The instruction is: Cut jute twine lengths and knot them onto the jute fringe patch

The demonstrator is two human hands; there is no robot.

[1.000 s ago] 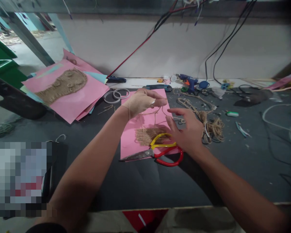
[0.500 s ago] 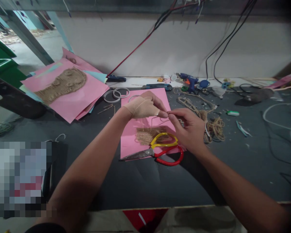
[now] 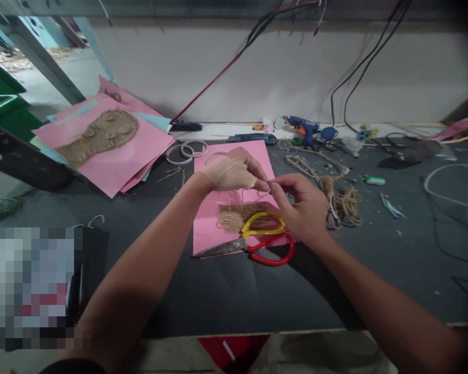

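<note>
My left hand (image 3: pixel 236 170), wrapped in a tan bandage, pinches one part of a thin jute twine (image 3: pixel 242 196) above a pink sheet (image 3: pixel 205 223). Fingertip to fingertip with it, my right hand (image 3: pixel 302 205) is closed on the same twine; the exact grip is partly hidden by the fingers. Below them on the sheet lies a woven-looking patch of jute strands (image 3: pixel 230 217). Scissors (image 3: pixel 244 243) with one yellow and one red handle rest across the sheet's lower part, blades pointing left.
A bundle of jute twine (image 3: pixel 345 202) lies right of my hands. White rings (image 3: pixel 195 149), a blue cutter (image 3: pixel 253 138) and a glue gun (image 3: pixel 308 132) are along the back. Stacked pink sheets (image 3: pixel 120 171) carry a jute piece (image 3: pixel 109 130) at left.
Almost nothing differs. Both hands stay together over the pink sheet, and the twine loop beneath the fingertips has shifted slightly. The scissors lie where they were.
</note>
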